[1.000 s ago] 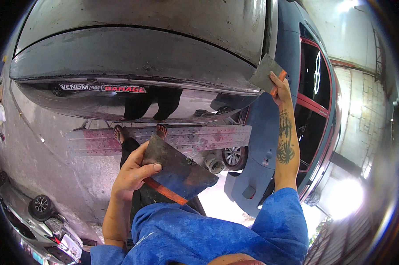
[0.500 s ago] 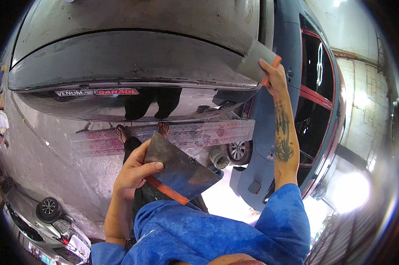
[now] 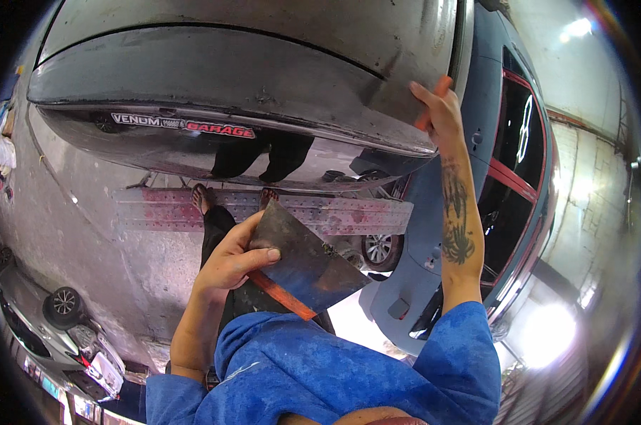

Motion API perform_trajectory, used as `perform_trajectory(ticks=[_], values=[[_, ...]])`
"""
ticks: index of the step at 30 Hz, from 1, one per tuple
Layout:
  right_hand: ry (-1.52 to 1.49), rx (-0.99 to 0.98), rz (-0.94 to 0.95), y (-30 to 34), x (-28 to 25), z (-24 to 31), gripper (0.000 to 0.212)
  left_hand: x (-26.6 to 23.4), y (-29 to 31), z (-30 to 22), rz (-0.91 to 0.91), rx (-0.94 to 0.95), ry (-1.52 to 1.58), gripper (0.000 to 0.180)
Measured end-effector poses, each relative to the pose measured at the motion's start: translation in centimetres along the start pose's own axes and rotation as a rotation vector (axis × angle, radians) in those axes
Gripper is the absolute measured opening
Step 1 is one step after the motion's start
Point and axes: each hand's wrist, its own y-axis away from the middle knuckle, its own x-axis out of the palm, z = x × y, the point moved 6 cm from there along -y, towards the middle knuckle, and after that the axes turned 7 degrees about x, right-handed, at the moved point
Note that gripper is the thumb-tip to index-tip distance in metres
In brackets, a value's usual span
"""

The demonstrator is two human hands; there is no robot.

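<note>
In my left hand point(image 3: 228, 262) is a wide metal putty spreader point(image 3: 299, 255) with an orange edge strip, held low in front of my blue shirt. My thumb presses on its blade, and a small dark lump of paste sits near the far edge. My outstretched right hand point(image 3: 442, 117) grips a second putty spreader point(image 3: 395, 99) by its orange strip. This blade lies over the right end of the dull grey car roof point(image 3: 193, 71), close to a dark seam; whether its edge touches cannot be made out.
Both my feet stand on a perforated metal plank point(image 3: 320, 212) beside the car's glossy window point(image 3: 186, 156). At right stands a blue-grey car point(image 3: 469, 170) with red window trim. A silver car point(image 3: 23, 297) is at the lower left, on the concrete floor point(image 3: 143, 297).
The view has shifted a little. The right spreader has gone from tilted up at the roof's edge to lying flatter over the roof. My left hand keeps its spreader in much the same pose.
</note>
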Motion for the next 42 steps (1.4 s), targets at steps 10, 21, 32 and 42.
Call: perform_trajectory(ticks=[10,21,32,42], values=[[0.157,0.013,0.119,-0.5,9.2,4.9,0.026,-0.2,0.9,-0.9,0.049,0.101,0.041,0.060],[0.146,0.076,0.038,-0.3,15.6,5.3,0.025,-2.6,3.1,-2.5,0.025,0.152,0.066,0.061],[0.203,0.036,0.156,-0.7,29.3,10.1,0.022,-6.3,7.8,-9.4,-0.039,0.273,0.025,0.057],[0.122,-0.037,0.148,-1.9,41.6,14.1,0.019,-11.5,13.2,-15.2,-0.111,0.395,0.064,0.052]])
